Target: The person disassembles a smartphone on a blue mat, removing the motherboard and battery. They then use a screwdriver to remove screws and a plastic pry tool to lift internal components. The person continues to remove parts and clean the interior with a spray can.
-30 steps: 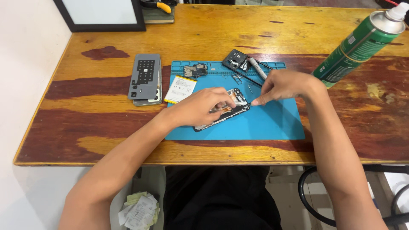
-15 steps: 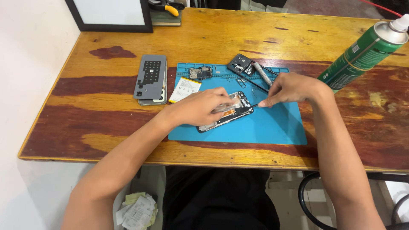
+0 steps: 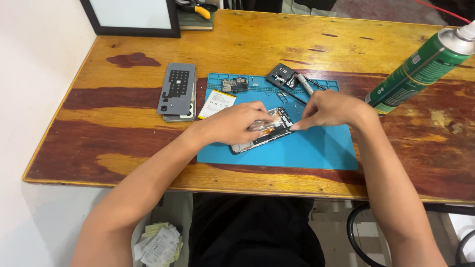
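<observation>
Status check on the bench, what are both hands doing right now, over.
Left hand pressing down on opened phone on blue mat. Right hand pinching at its top edge. Green spray can beside right wrist, apart.

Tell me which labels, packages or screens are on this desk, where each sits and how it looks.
Spray can: far right, tilted, green label, white cap.
Battery: flat white-and-yellow labelled rectangle on the blue mat's left edge.
Framed panel: back left, black frame, white face.
Grey back cover: left of the mat.
</observation>
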